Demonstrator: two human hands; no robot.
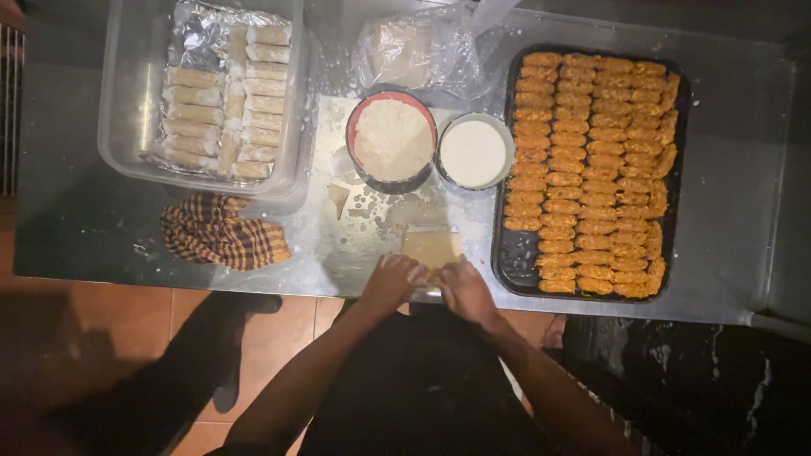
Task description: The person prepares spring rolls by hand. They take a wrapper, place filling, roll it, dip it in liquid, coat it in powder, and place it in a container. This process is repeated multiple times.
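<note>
**pastrynoob:** Steel table (pixel 743 211), flour everywhere, and you've got both hands down on that pale square wrapper (pixel 431 247) at the near edge. Your left hand (pixel 390 281) and right hand (pixel 463 287) sit side by side on its near end, fingers curled over it. Looks to me like you're mid-roll, tucking the near edge over the filling, though I can't see the filling itself under your knuckles.

**rollmaster77:** Agreed, reads like the start of the roll. Both hands are closed down on the wrapper, pressing rather than lifting, and the far half lies flat and unrolled toward the bowls.

**pastrynoob:** So the next bit calls for what?

**rollmaster77:** I'd guess you keep it tight and even as it rolls away from you, then seal the far edge. The small bowl of white liquid (pixel 474 152) just beyond the wrapper looks like the paste for that; the red-rimmed bowl of white powder (pixel 393 139) sits touching it on the left.

**pastrynoob:** And the finished ones?

**rollmaster77:** Probably the clear tub lined with foil (pixel 118 127), far left, where wrapped rolls (pixel 253 93) are lined up. The dark tray (pixel 507 253) of orange filling logs (pixel 591 169) is right beside your right hand.
</note>
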